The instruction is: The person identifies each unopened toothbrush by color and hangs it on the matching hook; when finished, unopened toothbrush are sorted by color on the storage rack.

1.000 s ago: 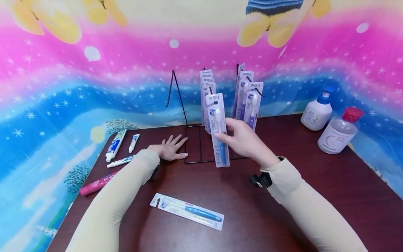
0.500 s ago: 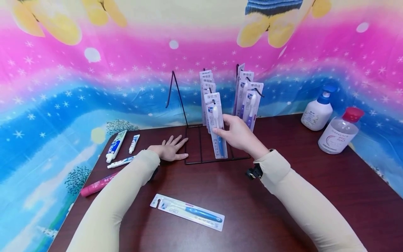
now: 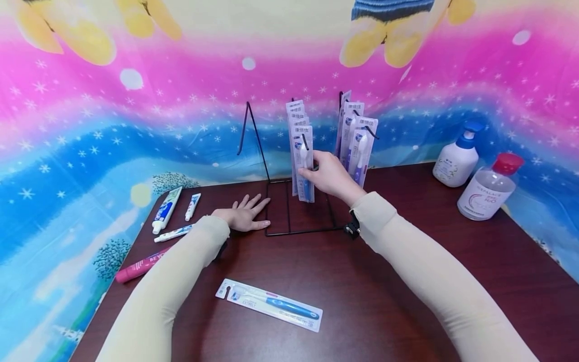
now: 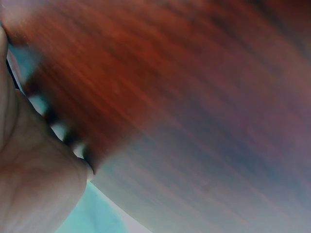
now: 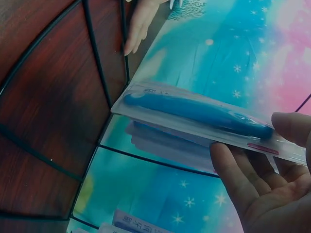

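Observation:
My right hand [image 3: 332, 173] pinches a packaged blue toothbrush [image 3: 305, 190] between thumb and fingers. That pack is upright on the middle hook of a black wire rack [image 3: 312, 232], in front of several similar packs [image 3: 295, 111]. In the right wrist view the blue handle [image 5: 194, 114] shows through clear plastic, with the thumb on one side and fingers on the other. Fingers spread, my left hand [image 3: 244, 215] lies flat on the table at the rack's left base corner. Another packaged blue toothbrush [image 3: 271, 305] lies on the table in front.
Purple toothbrush packs [image 3: 362, 151] hang on the right hook; the left hook [image 3: 244, 125] is bare. Several toothpaste tubes [image 3: 166, 210] lie at the left. At the right stand a white pump bottle [image 3: 455, 158] and a clear red-capped bottle [image 3: 486, 193]. A printed cloth [image 3: 217, 136] backs the table.
My right hand has moved the toothbrush pack away from me and up, from in front of the middle hook's tip back along the hook to the others. My left hand has stayed put.

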A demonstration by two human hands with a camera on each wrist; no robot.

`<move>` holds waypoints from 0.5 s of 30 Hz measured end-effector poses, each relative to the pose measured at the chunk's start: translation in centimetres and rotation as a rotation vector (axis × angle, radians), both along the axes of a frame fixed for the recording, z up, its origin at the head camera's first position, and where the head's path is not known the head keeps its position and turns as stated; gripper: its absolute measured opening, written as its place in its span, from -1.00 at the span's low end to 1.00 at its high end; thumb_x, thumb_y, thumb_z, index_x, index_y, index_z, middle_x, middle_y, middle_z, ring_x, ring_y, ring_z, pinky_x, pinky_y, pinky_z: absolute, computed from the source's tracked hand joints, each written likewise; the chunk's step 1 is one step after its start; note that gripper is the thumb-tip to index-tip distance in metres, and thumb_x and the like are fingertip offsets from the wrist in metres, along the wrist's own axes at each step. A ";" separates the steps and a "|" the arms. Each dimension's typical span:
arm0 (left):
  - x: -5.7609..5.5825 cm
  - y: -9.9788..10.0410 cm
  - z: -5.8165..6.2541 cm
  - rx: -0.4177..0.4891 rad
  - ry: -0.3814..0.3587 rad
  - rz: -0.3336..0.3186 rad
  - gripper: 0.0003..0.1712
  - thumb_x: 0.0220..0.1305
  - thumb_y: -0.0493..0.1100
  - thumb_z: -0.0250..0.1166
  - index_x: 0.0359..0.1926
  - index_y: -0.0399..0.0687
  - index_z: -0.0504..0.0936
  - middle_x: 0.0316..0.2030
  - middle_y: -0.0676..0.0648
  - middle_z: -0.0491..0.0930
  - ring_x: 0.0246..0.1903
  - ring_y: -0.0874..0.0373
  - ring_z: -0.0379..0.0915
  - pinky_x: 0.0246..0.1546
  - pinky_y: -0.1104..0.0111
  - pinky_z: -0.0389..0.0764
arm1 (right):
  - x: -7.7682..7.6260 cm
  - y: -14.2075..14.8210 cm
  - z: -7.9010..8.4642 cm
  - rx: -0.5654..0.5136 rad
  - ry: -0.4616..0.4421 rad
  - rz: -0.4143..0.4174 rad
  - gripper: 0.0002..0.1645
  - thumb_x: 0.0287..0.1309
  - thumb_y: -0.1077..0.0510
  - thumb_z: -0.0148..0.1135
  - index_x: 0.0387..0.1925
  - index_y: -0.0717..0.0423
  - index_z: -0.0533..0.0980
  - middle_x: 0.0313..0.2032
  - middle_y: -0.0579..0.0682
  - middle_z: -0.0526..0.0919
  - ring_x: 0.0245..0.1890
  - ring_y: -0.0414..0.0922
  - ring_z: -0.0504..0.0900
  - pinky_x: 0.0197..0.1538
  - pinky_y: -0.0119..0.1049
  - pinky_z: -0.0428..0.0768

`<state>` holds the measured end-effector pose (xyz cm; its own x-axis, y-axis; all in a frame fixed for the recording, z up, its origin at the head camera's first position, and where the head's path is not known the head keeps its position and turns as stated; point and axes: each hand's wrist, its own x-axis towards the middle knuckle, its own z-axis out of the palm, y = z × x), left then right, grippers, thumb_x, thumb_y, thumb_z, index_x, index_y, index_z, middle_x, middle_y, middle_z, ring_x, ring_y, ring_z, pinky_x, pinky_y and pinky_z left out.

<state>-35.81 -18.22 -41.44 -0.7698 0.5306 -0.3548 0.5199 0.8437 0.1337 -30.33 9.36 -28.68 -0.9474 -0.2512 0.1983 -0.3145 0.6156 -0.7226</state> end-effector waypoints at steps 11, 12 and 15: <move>-0.3 0.0 0.0 -0.005 -0.001 0.004 -0.02 0.17 0.49 -0.20 0.45 0.19 -0.31 0.42 -0.12 -0.39 0.35 -0.22 -0.50 0.21 -0.17 -0.22 | -0.2 -0.1 -0.4 0.020 -0.054 -0.005 -0.55 0.15 -0.07 0.21 0.03 0.02 0.47 -0.14 -0.05 0.60 -0.21 -0.18 0.58 -0.19 -0.20 0.53; -0.2 0.0 -0.1 -0.006 -0.003 0.003 -0.02 0.18 0.49 -0.20 0.45 0.19 -0.31 0.42 -0.12 -0.39 0.35 -0.22 -0.50 0.21 -0.17 -0.22 | -0.2 -0.1 -0.5 0.026 -0.063 -0.008 -0.54 0.14 -0.08 0.21 0.04 0.02 0.46 -0.14 -0.04 0.59 -0.20 -0.18 0.58 -0.19 -0.20 0.53; -0.1 -0.1 -0.1 0.003 -0.007 0.004 -0.03 0.18 0.49 -0.20 0.45 0.20 -0.30 0.42 -0.11 -0.39 0.35 -0.21 -0.51 0.21 -0.16 -0.22 | 0.2 0.3 -0.8 0.080 -0.097 -0.037 -0.47 0.11 -0.15 0.22 0.05 0.02 0.43 -0.14 -0.04 0.58 -0.21 -0.17 0.56 -0.18 -0.18 0.51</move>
<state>-35.95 -18.31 -41.50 -0.7697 0.5282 -0.3587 0.5152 0.8456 0.1398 -30.09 9.70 -29.46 -0.9701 -0.2269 0.0859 -0.2212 0.6823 -0.6968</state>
